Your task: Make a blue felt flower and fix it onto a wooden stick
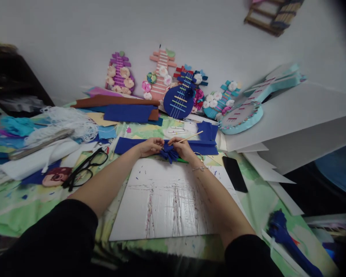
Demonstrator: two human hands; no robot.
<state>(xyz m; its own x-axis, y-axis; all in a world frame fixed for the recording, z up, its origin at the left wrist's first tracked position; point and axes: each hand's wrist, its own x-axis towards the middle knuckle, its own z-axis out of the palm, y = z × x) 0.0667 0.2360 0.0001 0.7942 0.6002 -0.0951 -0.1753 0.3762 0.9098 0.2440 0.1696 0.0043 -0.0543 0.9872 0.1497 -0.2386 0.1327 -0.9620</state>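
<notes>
My left hand (150, 147) is closed, its fingertips pinching a dark blue petalled piece (169, 154) that resembles a flower of paper or fabric. On its other side, my right hand (182, 149) has its fingers closed at the same piece. A thin wooden stick (193, 135) juts up and right from the right hand's grip. Both hands are above the far edge of a scratched white board (164, 200). Just behind them lies a long dark blue strip (203, 147). Part of a green object (182, 160) shows beneath the right hand.
Decorated lute-shaped models, one of them dark blue (178, 102), lean on the wall. A larger turquoise one (242, 117) stands at right. Black glasses (86, 169) and white stringy material (63, 123) lie left. A black phone-like slab (235, 174) is right of the board.
</notes>
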